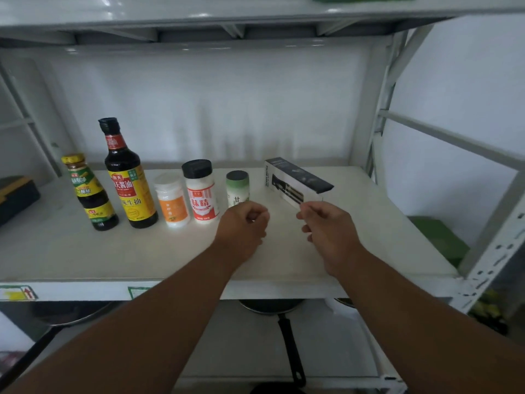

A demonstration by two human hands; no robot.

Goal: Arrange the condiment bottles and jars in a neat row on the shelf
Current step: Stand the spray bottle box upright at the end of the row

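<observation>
On the white shelf (pixel 85 251) a row stands from left to right: a small dark sauce bottle with a yellow cap (pixel 89 191), a tall soy sauce bottle (pixel 127 177), a white jar with an orange label (pixel 172 203), a black-lidded seasoning jar with a red label (pixel 200 191) and a small green jar (pixel 238 187). A black and white box (pixel 295 180) lies at an angle to the right. My left hand (pixel 244 226) hovers in front of the green jar, fingers curled, holding nothing. My right hand (pixel 326 228) hangs just in front of the box's near end, fingers curled and empty.
A dark case (pixel 17 197) sits at the shelf's far left. Pans (pixel 272 308) rest on the lower shelf. The rack's white upright (pixel 494 240) rises at the right, with a green object (pixel 437 240) beyond it. The upper shelf (pixel 255 21) runs overhead.
</observation>
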